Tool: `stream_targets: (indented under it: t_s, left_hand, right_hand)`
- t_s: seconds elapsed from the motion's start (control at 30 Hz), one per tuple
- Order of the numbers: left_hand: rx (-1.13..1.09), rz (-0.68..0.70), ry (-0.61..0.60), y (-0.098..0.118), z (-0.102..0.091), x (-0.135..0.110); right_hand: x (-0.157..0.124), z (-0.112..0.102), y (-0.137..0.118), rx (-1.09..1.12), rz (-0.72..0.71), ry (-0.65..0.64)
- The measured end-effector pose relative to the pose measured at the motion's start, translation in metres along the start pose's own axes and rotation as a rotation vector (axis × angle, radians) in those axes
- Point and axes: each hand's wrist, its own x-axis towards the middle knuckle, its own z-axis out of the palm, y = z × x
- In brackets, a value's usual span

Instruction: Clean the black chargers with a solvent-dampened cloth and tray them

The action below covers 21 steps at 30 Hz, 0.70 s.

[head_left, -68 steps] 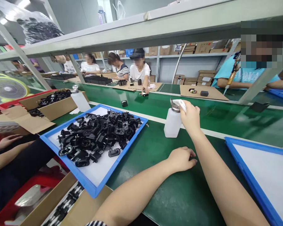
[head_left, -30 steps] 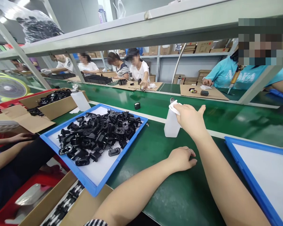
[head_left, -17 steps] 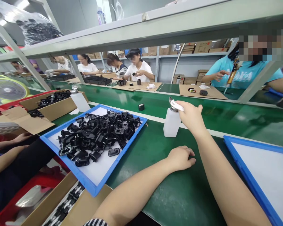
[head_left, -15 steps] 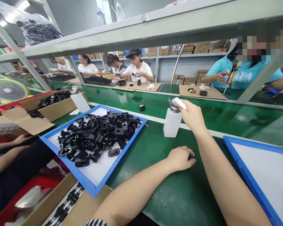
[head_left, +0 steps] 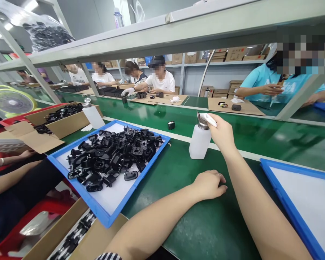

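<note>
1. Small white folded wipe (head_left: 209, 119): pinched in the closed fingertips of the right hand (head_left: 222, 134) and pressed onto the metal pump top of the translucent white plastic dispenser bottle (head_left: 199, 143), upright on the green bench mat (head_left: 178, 173).
2. Could slip out of so light a pinch and drop off the cap.
3. Could topple the tall, narrow bottle with an off-centre push, spilling liquid over the mat.
4. Left hand (head_left: 209, 185): curled shut, knuckles up, resting on the mat well short of the bottle. Cannot tell whether anything lies beneath. Offers no steadying from there.
5. Could wet the black plastic plug housings (head_left: 113, 155) heaped in the blue-rimmed white tray (head_left: 112, 198), near the bottle's left.
6. Could knock the second blue-rimmed white tray (head_left: 308, 195) with the right forearm, close beside it.
</note>
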Motion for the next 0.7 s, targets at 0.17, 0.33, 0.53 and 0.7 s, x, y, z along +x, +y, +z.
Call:
stream_targets:
  t_s: [0.17,0.33,0.53,0.7]
  left_hand:
    - [0.013,0.009,-0.002,-0.0003,0.0009,-0.0001]
    - [0.015,0.006,0.002,-0.0006,0.0021,-0.0004]
    - [0.027,0.017,-0.014,-0.0005,0.0020,-0.0003]
    - [0.083,0.028,-0.056,0.0049,-0.0033,-0.0037]
  right_hand:
    - [-0.0006,-0.0016,-0.0015,-0.036,0.006,-0.038]
    - [-0.0009,-0.0019,-0.0035,-0.072,-0.006,-0.059]
    - [-0.0019,0.0009,-0.0025,-0.095,-0.018,-0.053]
    - [-0.0018,0.0018,-0.0002,-0.081,-0.030,-0.042]
